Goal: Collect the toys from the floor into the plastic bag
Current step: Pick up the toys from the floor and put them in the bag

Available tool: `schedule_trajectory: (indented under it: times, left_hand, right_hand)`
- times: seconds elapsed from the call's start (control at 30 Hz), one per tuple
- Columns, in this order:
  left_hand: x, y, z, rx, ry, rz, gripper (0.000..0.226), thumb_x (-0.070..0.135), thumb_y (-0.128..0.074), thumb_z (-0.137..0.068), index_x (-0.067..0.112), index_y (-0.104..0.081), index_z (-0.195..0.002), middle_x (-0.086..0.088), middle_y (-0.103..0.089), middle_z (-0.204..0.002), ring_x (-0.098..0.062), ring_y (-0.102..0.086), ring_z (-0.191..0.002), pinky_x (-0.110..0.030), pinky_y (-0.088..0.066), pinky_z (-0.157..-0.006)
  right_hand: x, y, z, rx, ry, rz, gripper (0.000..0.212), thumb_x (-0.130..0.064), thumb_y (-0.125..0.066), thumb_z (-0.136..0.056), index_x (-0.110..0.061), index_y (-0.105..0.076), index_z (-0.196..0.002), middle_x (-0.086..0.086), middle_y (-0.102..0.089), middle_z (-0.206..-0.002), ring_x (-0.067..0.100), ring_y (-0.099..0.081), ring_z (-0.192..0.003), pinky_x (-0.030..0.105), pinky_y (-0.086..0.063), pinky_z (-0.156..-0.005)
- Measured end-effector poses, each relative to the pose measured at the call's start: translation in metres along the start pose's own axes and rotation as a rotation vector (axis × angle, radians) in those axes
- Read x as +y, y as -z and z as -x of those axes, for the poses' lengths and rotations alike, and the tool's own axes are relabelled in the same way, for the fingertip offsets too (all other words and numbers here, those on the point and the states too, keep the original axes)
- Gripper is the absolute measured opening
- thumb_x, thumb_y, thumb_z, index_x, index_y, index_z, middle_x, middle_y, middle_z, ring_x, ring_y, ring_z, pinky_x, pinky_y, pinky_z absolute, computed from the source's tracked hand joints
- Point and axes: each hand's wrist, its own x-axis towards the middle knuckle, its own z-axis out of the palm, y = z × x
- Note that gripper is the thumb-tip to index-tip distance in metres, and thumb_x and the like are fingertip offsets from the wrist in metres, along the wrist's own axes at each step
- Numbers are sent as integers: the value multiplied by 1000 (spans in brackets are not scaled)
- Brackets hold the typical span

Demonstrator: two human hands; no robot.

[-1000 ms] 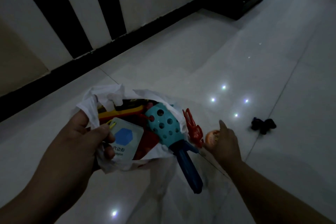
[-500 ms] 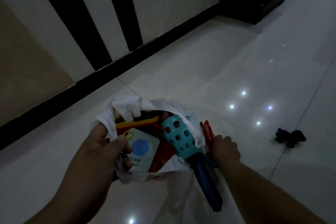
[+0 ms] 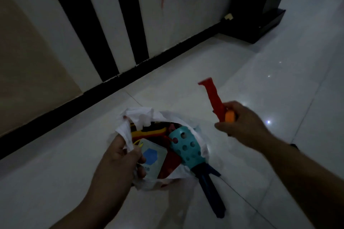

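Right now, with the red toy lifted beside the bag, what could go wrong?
The bag looks crammed, and only the left hand holds its rim, so the red toy in the right hand may not fit. The teal paddle already pokes out and could slip free.

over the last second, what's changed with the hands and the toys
The right hand closed on the red toy and an orange piece beside the plastic bag and lifted them above the floor. The left hand kept holding the bag's rim open; the teal perforated toy stayed sticking out.
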Motion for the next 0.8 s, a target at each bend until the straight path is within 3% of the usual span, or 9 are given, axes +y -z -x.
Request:
schedule_trajectory:
  times: [0.07, 0.17, 0.3, 0.4, 0.5, 0.57, 0.7, 0.8]
  left_hand:
    - [-3, 4, 2, 8, -7, -34, 61, 8, -47, -94, 53, -40, -134, -4, -60, -68, -14, -51, -45, -34, -40, -52]
    - [-4, 9, 8, 1, -2, -14, 59, 10, -47, -95, 45, -36, -141, -5, -63, -76, -15, -52, -47, -30, -43, -47]
    - [-6, 16, 13, 16, 7, 0, 52, 15, -48, -94, 43, -42, -137, 0, -64, -63, -14, -59, -50, -36, -51, -56]
    - [-5, 20, 14, 34, 4, -9, 45, 18, -51, -93, 40, -47, -132, 4, -67, -63, -12, -63, -52, -40, -55, -61]
    - [-2, 21, 18, 46, 0, -8, 41, 16, -50, -93, 42, -52, -125, 6, -68, -66, -9, -64, -55, -39, -55, -63]
    - [-1, 22, 20, 54, -1, -10, 40, 15, -49, -91, 41, -53, -122, 2, -68, -67, -13, -65, -57, -40, -55, -62]
    - [-5, 28, 18, 47, -9, -32, 39, 17, -49, -91, 42, -52, -121, -3, -67, -66, -18, -65, -57, -38, -54, -59]
    - [-6, 32, 15, 32, -12, -15, 30, 17, -49, -91, 38, -56, -111, -4, -65, -67, -18, -63, -56, -35, -50, -58]
  right_hand:
    - [-56, 17, 12, -171, 112, 95, 51, -26, -78, -73, -38, -46, -111, -20, -54, -98, 2, -57, -84, 17, -45, -63]
    - [-123, 20, 40, -404, 205, 342, 53, -32, -77, -72, -44, -44, -111, -19, -50, -101, 4, -55, -86, 15, -45, -64]
    - [-156, -22, 47, -461, 376, 1072, 56, -41, -68, -77, -27, -44, -126, 0, -49, -109, 12, -47, -84, 27, -43, -70]
    - [-158, -76, 33, -558, 404, 1345, 46, -37, -63, -84, -17, -51, -124, 6, -51, -101, 17, -46, -80, 34, -42, -72]
    - [-146, -127, 10, -556, 419, 1304, 55, -38, -66, -83, -14, -48, -129, 11, -53, -118, 26, -55, -103, 40, -46, -87]
    - [-133, -154, -3, -519, 463, 1174, 71, -41, -68, -81, -17, -36, -140, 16, -42, -134, 34, -46, -119, 45, -42, -96]
    - [-109, -162, -6, -386, 526, 893, 79, -46, -67, -78, -25, -29, -144, 13, -38, -140, 34, -38, -126, 49, -37, -103]
    - [-93, -137, 5, -177, 533, 844, 77, -46, -66, -77, -29, -30, -143, 7, -33, -148, 29, -27, -136, 50, -23, -111]
